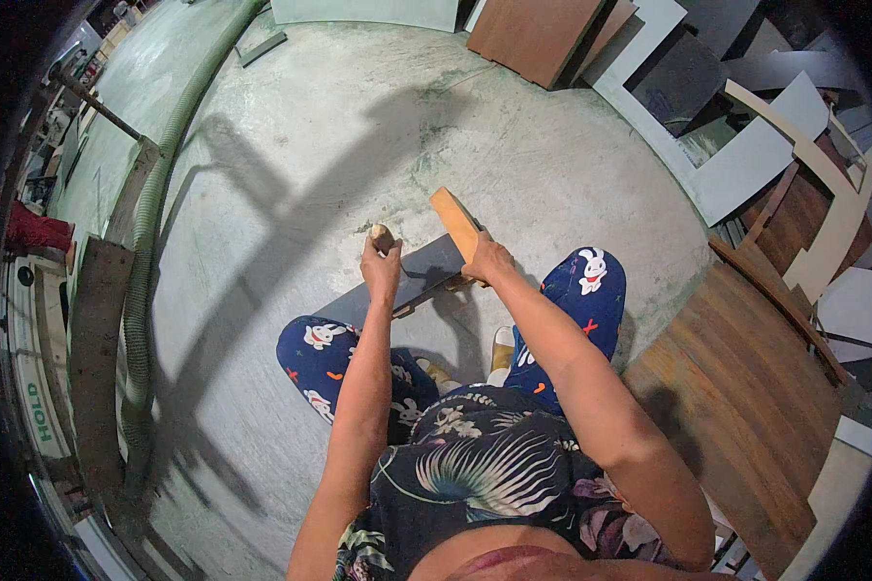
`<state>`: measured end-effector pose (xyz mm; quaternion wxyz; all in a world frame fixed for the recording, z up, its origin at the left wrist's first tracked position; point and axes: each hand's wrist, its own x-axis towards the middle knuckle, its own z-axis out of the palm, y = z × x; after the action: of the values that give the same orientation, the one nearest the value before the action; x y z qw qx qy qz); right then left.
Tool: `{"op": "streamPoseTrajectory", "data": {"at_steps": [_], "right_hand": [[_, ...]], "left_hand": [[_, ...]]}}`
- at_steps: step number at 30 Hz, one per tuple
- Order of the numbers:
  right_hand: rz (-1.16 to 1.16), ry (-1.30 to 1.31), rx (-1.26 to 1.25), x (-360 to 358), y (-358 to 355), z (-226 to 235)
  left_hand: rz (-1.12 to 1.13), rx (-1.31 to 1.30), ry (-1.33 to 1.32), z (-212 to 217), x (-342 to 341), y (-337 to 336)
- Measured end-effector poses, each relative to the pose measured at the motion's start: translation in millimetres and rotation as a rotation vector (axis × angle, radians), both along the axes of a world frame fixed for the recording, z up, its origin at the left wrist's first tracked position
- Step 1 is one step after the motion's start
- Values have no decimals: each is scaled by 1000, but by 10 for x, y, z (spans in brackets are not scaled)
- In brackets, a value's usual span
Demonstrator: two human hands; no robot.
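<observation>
Seated worker steadies a grey panel between two hands

Clock positions are taken from the middle of the view, with twelve at the top. Just off-centre toward ten o'clock, the left hand (382,269) pinches a small rounded tan object (382,237) (too small to say what it is) in its fingertips, apparently for fine control. Toward two o'clock, the right hand (491,259) grasps an orange-tan strip (455,221), which points up toward twelve.

Between the hands lies a dark grey panel (429,266), slanting from nine o'clock to one. Its upper end meets the strip; whether they are joined, I cannot tell. The right-hand grip probably braces that end, while the lower end comes to the left knee (318,334), perhaps for support. The knees, in rabbit-print trousers (591,281), are spread at eight and three o'clock, likely giving the hands working room.

Beyond, a ribbed green hose (155,242) curves along nine to eleven o'clock, and a brown wooden board (746,426) lies at four, both well apart from the hands.
</observation>
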<state>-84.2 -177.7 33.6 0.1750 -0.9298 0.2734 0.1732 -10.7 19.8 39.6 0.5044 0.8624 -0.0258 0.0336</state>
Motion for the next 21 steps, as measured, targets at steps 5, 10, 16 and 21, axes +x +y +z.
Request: {"op": "streamPoseTrajectory", "data": {"at_steps": [5, 10, 16, 21], "right_hand": [[-43, -52, 181, 174, -291, 152], [-279, -307, 174, 257, -833, 131], [-444, -220, 191, 231, -1060, 124], [-557, -195, 247, 109, -1224, -108]], "left_hand": [[17, 0, 21, -21, 2, 67], [6, -85, 50, -50, -26, 62], [38, -69, 43, -80, -3, 175], [16, -90, 57, -48, 43, 67]]}}
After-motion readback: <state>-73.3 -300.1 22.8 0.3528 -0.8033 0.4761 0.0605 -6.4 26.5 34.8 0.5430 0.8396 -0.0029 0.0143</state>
